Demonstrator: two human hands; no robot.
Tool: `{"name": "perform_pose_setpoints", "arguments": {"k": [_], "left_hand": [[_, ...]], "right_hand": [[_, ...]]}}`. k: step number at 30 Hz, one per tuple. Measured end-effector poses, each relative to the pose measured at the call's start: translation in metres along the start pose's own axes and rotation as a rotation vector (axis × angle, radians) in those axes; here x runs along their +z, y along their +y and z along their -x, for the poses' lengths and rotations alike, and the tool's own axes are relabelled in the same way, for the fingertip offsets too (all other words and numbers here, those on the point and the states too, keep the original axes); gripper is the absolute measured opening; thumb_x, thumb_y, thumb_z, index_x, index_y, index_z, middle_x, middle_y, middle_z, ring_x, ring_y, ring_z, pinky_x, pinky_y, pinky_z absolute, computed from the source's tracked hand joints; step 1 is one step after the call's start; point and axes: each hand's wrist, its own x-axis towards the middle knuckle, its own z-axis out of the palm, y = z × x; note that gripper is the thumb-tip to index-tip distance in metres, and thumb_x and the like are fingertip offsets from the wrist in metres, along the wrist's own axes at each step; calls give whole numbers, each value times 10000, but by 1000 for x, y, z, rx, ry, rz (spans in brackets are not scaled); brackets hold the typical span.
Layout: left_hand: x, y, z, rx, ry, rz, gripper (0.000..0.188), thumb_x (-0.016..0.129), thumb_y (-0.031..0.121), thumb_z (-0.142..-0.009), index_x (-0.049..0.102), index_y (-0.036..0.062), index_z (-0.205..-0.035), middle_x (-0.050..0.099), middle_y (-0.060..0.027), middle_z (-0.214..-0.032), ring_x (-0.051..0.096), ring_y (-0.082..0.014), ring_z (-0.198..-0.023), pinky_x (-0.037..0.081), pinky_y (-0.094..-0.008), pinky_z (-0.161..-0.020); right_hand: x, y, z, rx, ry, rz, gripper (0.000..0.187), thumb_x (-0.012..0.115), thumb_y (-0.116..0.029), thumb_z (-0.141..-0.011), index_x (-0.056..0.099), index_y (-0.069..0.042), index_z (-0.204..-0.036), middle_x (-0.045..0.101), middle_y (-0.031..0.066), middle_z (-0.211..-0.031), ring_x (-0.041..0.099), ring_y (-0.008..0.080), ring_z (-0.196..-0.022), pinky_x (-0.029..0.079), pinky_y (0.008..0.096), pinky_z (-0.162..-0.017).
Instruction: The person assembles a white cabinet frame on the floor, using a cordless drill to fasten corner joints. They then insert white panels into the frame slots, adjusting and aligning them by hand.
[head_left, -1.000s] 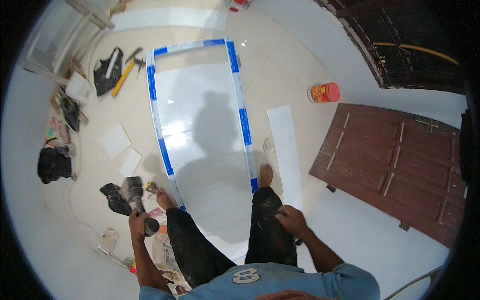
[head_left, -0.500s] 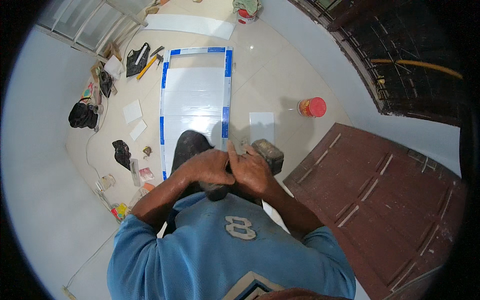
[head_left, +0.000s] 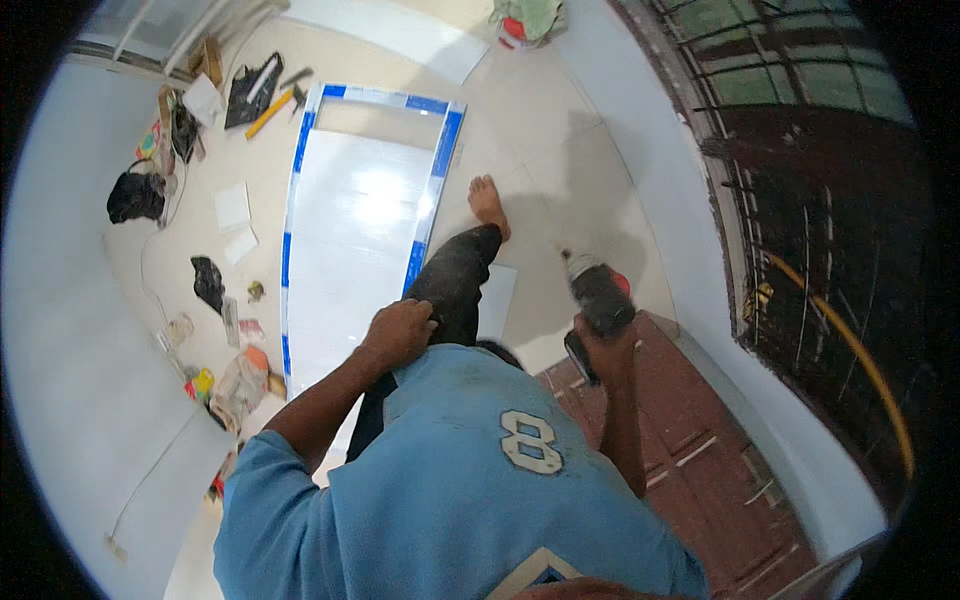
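Observation:
My right hand (head_left: 605, 350) is closed round the grip of a dark cordless drill (head_left: 603, 298), held off to my right with its chuck pointing away from me. At my thigh, my left hand (head_left: 402, 333) has its fingers curled against the black trouser leg (head_left: 455, 285), closed on the cloth. Beside that leg lies a long frame (head_left: 437, 185) with blue and white film on its edges. White panel boards (head_left: 350, 240) fill most of it, leaving a gap at the far end. My bare foot (head_left: 487, 205) stands on the tiles right of the frame.
A hammer (head_left: 270, 115) with a yellow handle lies at the far left by a black bag (head_left: 252, 90). White offcuts (head_left: 233, 207) and plastic bags (head_left: 137, 196) litter the left side. A brown door panel (head_left: 690, 450) lies at right, near a barred window (head_left: 800, 200).
My hands have parted: the right one has carried the drill out to the right, and the left has gone to my thigh. One leg has stepped forward beside the frame.

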Motion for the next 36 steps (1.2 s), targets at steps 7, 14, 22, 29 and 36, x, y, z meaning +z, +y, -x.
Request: {"name": "perform_pose_setpoints", "arguments": {"k": [7,14,22,29,36], "left_hand": [[-69,33,-6,-94,-291,155,279,599,251,-1038,663,-17,-1083,714,-254,-1010,714,-427,-982,549,-545,-905],[-55,25,-77,44,-556,178,334,626,332,-1022,693,11,-962,733,-248,-900,725,-461,-883,565,-557,-832],[-29,-140,-454,-307,419,279,331,709,320,-985,705,8,-1096,756,-234,-1015,735,-413,-957,577,-509,-865],[-23,-211,-679,-570,504,442,891,947,492,-751,605,-129,-1291,743,-245,-1162,738,-323,-1044,593,-419,-914],[4,-224,-722,-615,589,241,808,974,514,-700,593,-79,-1096,741,-207,-986,752,-286,-926,616,-405,-768]], "right_hand": [[-10,-16,-195,293,-77,-553,168,748,-111,-1003,725,28,-1094,788,138,-994,759,223,-896,626,398,-804],[21,-37,-304,31,-271,-698,237,798,-90,-953,727,1,-1161,782,130,-1095,749,218,-1014,611,376,-888],[205,108,-480,229,-402,-287,261,830,-200,-919,775,-61,-1133,791,43,-934,729,129,-771,590,282,-730],[330,255,-548,512,-327,-970,296,788,-217,-930,732,-19,-1142,809,115,-988,720,133,-720,595,288,-631],[397,295,-574,612,-518,-1247,270,810,-133,-874,709,-33,-1103,806,168,-1029,683,131,-666,582,312,-607]]}}
